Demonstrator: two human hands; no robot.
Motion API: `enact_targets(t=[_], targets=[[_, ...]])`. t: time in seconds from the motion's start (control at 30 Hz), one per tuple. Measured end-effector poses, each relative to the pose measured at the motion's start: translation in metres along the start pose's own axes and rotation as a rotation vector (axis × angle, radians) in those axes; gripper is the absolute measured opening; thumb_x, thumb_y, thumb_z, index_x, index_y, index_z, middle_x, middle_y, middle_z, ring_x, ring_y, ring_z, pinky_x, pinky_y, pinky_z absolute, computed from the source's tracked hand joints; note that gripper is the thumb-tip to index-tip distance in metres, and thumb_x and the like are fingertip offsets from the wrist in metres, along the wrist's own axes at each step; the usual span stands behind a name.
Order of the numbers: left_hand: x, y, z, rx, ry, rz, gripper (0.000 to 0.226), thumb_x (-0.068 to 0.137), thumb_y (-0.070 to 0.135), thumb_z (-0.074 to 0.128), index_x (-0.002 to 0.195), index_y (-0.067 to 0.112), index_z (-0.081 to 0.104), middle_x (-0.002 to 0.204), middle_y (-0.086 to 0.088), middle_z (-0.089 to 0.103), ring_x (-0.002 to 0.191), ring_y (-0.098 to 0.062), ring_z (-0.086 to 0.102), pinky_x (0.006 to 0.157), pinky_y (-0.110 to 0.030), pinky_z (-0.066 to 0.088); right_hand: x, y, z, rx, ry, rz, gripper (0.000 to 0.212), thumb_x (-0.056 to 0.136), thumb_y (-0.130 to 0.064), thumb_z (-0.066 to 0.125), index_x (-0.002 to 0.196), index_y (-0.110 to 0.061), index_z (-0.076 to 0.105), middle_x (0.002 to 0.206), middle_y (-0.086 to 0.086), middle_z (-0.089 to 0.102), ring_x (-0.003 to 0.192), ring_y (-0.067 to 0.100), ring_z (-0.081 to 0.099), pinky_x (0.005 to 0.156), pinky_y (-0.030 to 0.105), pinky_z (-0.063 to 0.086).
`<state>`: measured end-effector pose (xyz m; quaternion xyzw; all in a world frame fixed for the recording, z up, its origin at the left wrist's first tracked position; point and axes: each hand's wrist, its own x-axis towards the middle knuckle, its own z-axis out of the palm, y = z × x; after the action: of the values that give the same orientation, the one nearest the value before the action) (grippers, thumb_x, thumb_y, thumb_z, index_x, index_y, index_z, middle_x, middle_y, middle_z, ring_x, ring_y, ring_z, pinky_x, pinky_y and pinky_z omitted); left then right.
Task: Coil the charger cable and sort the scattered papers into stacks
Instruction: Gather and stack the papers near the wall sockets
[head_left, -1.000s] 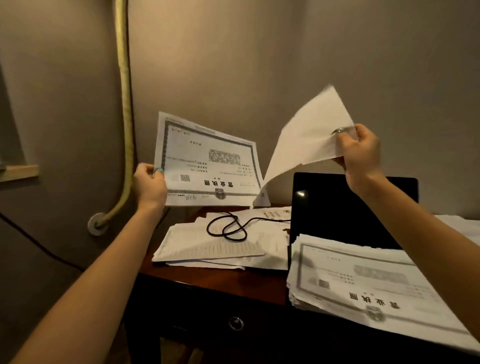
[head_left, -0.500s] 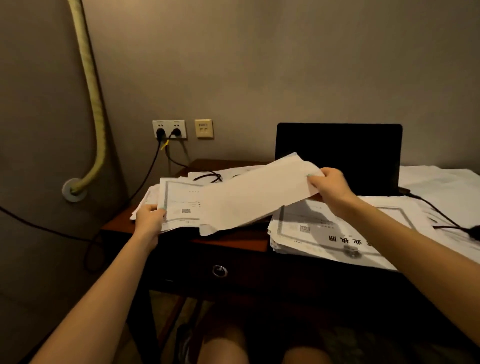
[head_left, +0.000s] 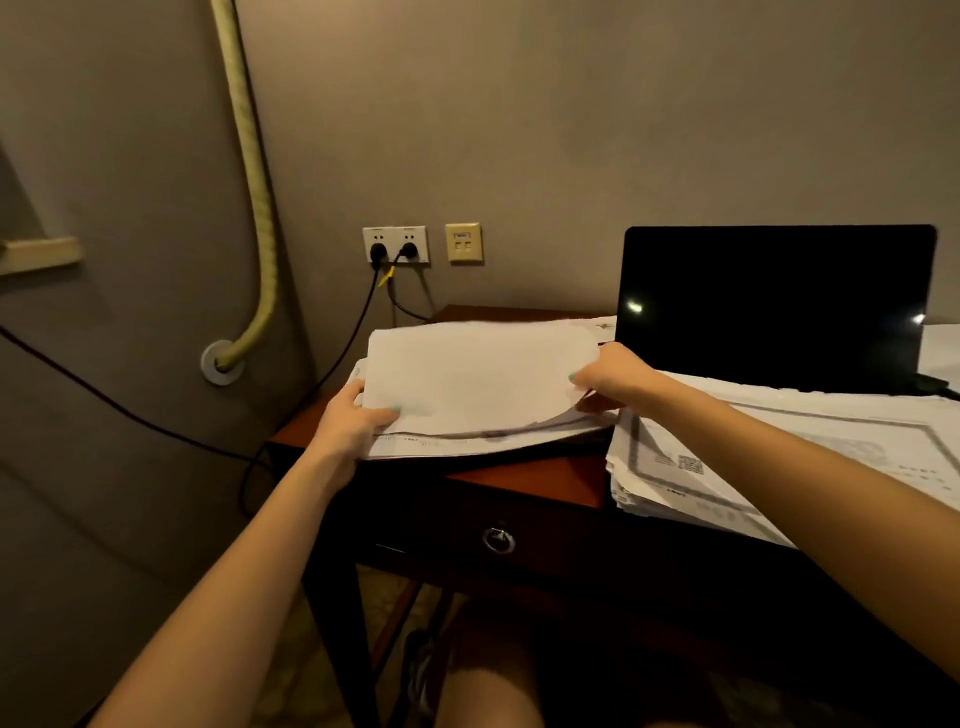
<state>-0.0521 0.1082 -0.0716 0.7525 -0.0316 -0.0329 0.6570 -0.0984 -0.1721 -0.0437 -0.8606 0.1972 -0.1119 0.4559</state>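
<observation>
Desk holds laptop at back, bordered stack at right front edge, plain stack at left corner. Left hand and right hand pinch its top sheets at opposite edges, likely to square them. Cable hangs uncoiled off left edge.

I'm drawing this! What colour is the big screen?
Black; the screen shows best in the head view.

Dim grey-brown wall rising beyond the left hand, wrapped pipe curving down into it further left, double socket and beige plate sitting beyond that hand, dark wooden desk with ring-pull drawer standing beneath the right hand.
</observation>
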Motion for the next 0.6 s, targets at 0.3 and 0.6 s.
enact_targets(t=[0.3,0.6], targets=[[-0.005,0.023,-0.048,-0.212,-0.112,0.332,0.052,0.078,0.011,0.076,0.123,0.021,0.052,0.117,-0.004,0.066,0.106,-0.020,0.066,0.080,-0.029,0.055,0.016,-0.006,0.004,0.298,-0.144,0.008,0.069,0.090,-0.049,0.059,0.143,-0.009,0.040,0.141,0.006,0.043,0.123,0.032,0.048,0.091,0.038,0.047],[-0.004,0.035,-0.031,-0.167,0.037,0.489,0.038,0.091,-0.007,0.055,0.106,0.028,0.053,0.101,0.006,0.063,0.085,-0.006,0.066,0.066,-0.016,0.054,0.002,-0.037,-0.008,0.741,-0.002,-0.299,0.027,0.092,0.003,0.054,0.114,-0.012,0.058,0.093,-0.004,0.067,0.078,0.008,0.066,0.060,0.019,0.053]])
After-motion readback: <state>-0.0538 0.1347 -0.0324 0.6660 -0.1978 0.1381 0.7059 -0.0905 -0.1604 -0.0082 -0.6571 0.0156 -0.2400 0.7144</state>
